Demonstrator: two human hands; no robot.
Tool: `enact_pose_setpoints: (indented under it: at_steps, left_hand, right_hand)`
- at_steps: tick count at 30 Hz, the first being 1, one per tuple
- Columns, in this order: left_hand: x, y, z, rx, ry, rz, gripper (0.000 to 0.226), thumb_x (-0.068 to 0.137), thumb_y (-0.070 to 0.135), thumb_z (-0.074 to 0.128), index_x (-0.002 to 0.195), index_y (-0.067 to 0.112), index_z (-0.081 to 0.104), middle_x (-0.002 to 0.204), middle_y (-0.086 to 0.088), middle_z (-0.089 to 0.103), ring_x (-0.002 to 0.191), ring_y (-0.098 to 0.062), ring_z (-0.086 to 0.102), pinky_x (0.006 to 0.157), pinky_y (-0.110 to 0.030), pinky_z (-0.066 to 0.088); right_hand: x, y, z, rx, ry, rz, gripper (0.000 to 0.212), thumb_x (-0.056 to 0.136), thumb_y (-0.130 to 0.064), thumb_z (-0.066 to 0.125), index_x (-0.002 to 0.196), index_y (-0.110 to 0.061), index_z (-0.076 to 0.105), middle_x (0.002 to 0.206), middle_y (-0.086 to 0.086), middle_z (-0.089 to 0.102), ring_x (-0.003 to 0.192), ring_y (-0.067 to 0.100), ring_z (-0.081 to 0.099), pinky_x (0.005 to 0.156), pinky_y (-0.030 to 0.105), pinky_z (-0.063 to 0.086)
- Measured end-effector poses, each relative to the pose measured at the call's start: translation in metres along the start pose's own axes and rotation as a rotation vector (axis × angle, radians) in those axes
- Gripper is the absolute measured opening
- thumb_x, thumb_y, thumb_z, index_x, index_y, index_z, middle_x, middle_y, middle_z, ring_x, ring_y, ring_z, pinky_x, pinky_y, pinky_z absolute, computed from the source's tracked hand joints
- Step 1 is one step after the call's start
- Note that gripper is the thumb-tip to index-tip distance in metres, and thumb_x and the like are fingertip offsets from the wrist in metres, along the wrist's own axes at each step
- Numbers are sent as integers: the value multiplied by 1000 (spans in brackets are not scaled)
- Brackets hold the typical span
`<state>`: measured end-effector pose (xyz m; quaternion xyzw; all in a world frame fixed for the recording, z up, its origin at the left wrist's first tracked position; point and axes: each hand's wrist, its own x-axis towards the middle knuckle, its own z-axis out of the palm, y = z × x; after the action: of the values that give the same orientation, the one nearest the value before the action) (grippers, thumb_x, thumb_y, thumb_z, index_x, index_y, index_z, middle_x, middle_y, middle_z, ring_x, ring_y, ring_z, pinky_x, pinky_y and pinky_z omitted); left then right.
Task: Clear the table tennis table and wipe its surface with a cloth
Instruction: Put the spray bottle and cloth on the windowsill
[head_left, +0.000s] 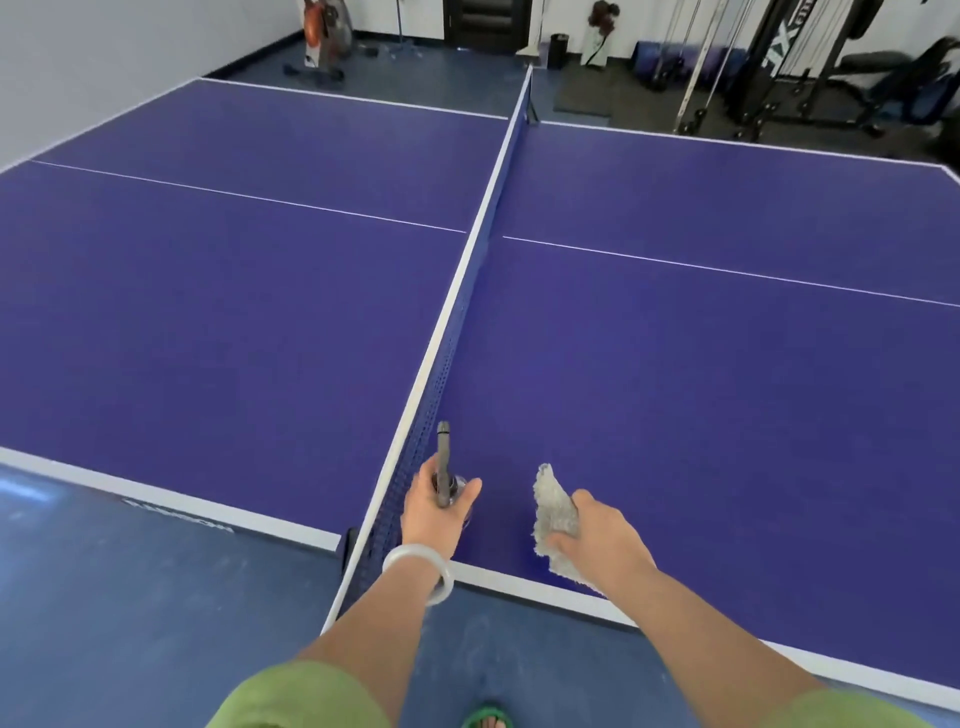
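Note:
A purple table tennis table (701, 364) with white lines fills the view, and its net (470, 260) runs from near me to the far side. My left hand (436, 512) grips a spray bottle (444, 467) with a grey nozzle, held just right of the net above the near edge. My right hand (597, 535) holds a crumpled grey cloth (555, 512) close to the right half near its front edge; whether the cloth touches the surface is unclear. A pale bangle sits on my left wrist.
Blue floor (130, 597) lies around the table's near edge. Gym equipment (810, 67) stands at the back right, an exercise machine (324, 36) at the back left, and a dark door (488, 21) in the far wall.

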<state>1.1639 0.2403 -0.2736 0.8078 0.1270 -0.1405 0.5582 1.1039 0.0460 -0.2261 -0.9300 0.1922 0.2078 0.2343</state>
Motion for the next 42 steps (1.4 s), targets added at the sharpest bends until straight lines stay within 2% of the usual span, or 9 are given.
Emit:
enact_pose_setpoints:
  at_steps: [5,10,14,22,27,30,33,36,42]
  left_hand:
    - [1,11,15,2,-19,58,25,81,40,78,90,27,58,97,6,60,89,-16,64,84,-32,49]
    - [-11,24,35,-71,-119,26,29,90,33,70,92,6,60,61,4,56,49,-3,51,50,-10,42]
    - [-19,28,61,-8,-223,68,34,91,40,67,76,13,54,53,10,48,48,-4,46,59,-14,44]
    - [-73,69,162,72,-590,165,39,91,39,67,76,5,53,59,1,52,51,-8,49,51,-9,42]
    - [-145,96,234,186,-873,252,44,88,42,70,76,2,55,57,0,52,56,-17,49,67,-27,48]
    - [-200,102,279,270,-993,328,40,87,41,71,70,10,54,55,6,53,52,-12,49,62,-27,46]
    - [-267,96,323,280,-1119,319,41,88,37,72,73,5,51,52,-1,45,45,-20,39,49,-25,40]
    - [-340,81,368,365,-1219,382,34,88,32,72,71,9,53,52,-1,50,47,-20,44,53,-25,40]
    - [-500,41,445,439,-1407,333,36,87,27,75,75,-2,57,53,-10,48,47,-21,41,44,-25,34]
  right_hand:
    - [10,4,0,-6,10,0,28,93,-37,60,97,-17,40,82,-4,51,72,19,53,57,30,40]
    - [6,20,-4,45,44,57,30,94,-37,61,97,-16,40,81,-2,52,67,18,51,53,29,39]
    - [-7,53,-18,177,101,179,32,93,-38,61,96,-15,41,80,0,53,65,17,50,54,29,40]
    - [-88,158,-48,406,290,461,33,83,-34,66,84,-16,39,77,-1,53,63,16,48,55,29,41]
    - [-167,240,-54,493,440,628,30,84,-32,70,87,-19,43,81,-1,56,72,19,51,60,28,41]
    - [-223,295,-48,558,511,745,30,86,-34,68,90,-16,45,82,0,56,75,21,54,55,29,41]
    - [-284,352,-34,603,576,851,31,85,-37,68,91,-16,45,87,1,58,81,24,56,64,34,46]
    - [-355,405,-16,676,631,944,33,81,-38,70,96,-17,50,91,1,60,83,23,59,69,36,51]
    - [-506,493,26,761,784,1115,38,76,-39,74,88,-16,46,82,-1,57,72,20,54,59,34,44]
